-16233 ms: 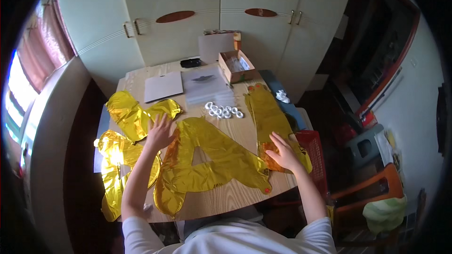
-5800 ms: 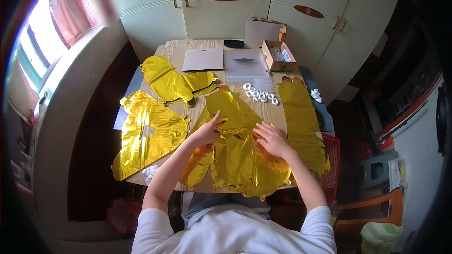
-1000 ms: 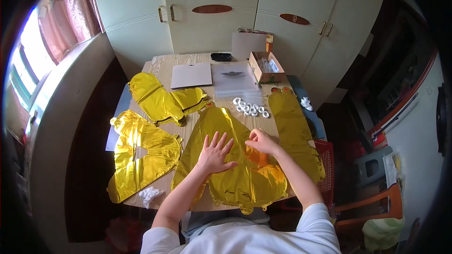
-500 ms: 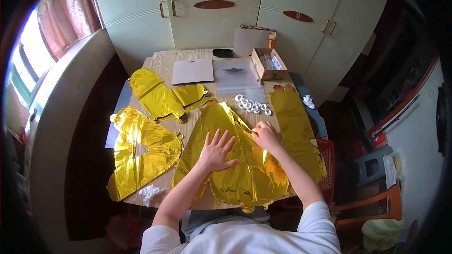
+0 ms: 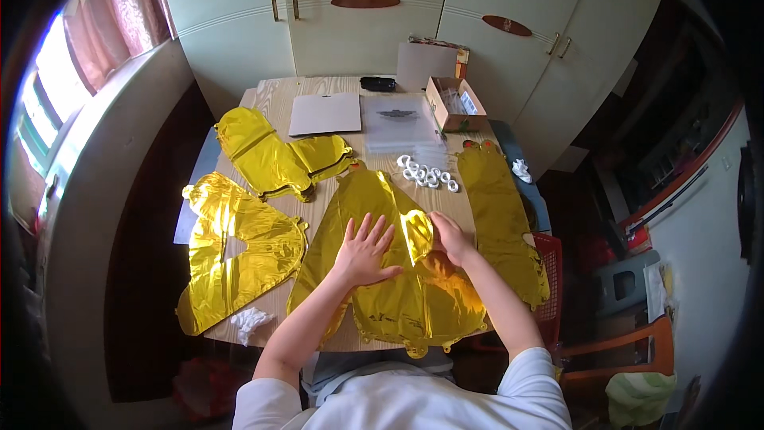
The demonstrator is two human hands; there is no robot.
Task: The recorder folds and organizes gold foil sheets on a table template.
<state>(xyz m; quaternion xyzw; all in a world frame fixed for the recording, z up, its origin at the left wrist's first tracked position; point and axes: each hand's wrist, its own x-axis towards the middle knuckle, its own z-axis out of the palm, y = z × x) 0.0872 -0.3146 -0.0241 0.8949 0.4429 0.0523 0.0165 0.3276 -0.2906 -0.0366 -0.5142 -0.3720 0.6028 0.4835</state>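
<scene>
A flat gold foil balloon [image 5: 398, 302] lies on the table in front of me. My left hand [image 5: 366, 256] rests on its middle, palm down with the fingers spread. At its right edge, my right hand [image 5: 450, 239] has closed on the foil and folds a shiny flap over toward the left; some of those fingertips are hidden by the foil. More limp gold foil balloons surround it: one at the far left [image 5: 267, 151], one at the near left [image 5: 239, 247] and a long one on the right [image 5: 501, 215].
Several small white rolls [image 5: 428, 175] sit beyond my right hand. Farther back are a pale grey sheet [image 5: 326, 114], clear plastic bags [image 5: 402, 123], a black object [image 5: 377, 84] and an open cardboard box [image 5: 458, 115]. Crumpled white tissue [image 5: 251, 323] lies near left; a red basket [image 5: 549, 271] stands right.
My right hand has lifted the balloon's right edge and turned it over into a bright flap. My left hand stays spread in nearly the same place.
</scene>
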